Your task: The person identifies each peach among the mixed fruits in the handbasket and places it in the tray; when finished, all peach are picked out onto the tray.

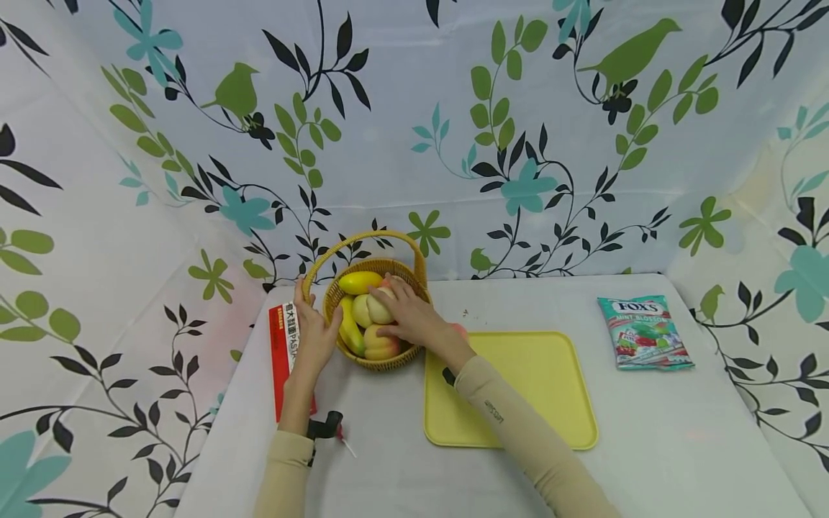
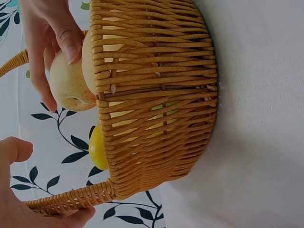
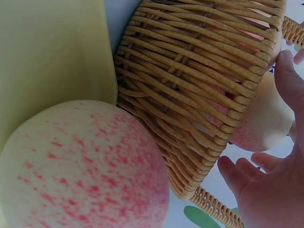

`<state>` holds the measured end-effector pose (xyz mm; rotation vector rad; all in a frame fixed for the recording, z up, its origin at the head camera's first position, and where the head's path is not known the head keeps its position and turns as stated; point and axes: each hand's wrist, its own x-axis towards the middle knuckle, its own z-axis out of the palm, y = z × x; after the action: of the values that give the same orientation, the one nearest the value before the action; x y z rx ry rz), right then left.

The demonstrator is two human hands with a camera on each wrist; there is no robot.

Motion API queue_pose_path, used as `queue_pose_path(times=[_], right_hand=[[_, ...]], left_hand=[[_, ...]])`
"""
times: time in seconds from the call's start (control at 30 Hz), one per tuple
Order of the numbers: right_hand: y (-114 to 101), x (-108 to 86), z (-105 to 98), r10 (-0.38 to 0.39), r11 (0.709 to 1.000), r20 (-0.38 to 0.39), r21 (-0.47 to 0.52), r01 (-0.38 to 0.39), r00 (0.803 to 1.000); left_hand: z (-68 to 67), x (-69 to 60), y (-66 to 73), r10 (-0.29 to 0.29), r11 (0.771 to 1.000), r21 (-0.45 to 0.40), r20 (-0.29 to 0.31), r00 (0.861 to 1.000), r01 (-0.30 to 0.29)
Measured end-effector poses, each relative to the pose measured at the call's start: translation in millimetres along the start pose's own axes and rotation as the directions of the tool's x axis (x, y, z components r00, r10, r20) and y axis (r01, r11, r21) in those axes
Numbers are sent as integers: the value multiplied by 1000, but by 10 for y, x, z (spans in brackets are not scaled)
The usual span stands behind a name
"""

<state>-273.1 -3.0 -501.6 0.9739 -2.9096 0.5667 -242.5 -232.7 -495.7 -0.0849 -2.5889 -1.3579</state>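
Note:
A wicker basket (image 1: 383,365) full of fruit stands toward the back of the table, its arched handle (image 1: 363,237) upright. My left hand (image 1: 315,327) grips the handle near its base at the basket's left side; in the left wrist view its fingers curl round the woven handle (image 2: 71,199). My right hand (image 1: 414,313) reaches over the rim and holds a pale, red-speckled peach (image 2: 71,85) between thumb and fingers. Around it lie a yellow-red peach (image 1: 381,345), a banana (image 1: 350,329) and another yellow fruit (image 1: 359,283). Fingers hide part of the fruit.
A yellow tray (image 1: 518,388) lies right of the basket, under my right forearm. A large speckled peach (image 3: 85,166) is at the tray. A red box (image 1: 280,360) and a lollipop (image 1: 343,435) lie left; a FOX'S candy bag (image 1: 645,332) lies far right.

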Motion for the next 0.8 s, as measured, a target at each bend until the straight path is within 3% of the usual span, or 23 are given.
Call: queue_pose_path(times=[0.4, 0.8], right_hand=[[-42, 71, -2, 24, 999, 64, 40, -27, 998], [-20, 67, 91, 27, 999, -13, -21, -28, 1000]], left_hand=[[-17, -12, -13, 2, 1000, 2, -5, 1000, -2], [7, -19, 3, 3, 1000, 0, -6, 1000, -3]])
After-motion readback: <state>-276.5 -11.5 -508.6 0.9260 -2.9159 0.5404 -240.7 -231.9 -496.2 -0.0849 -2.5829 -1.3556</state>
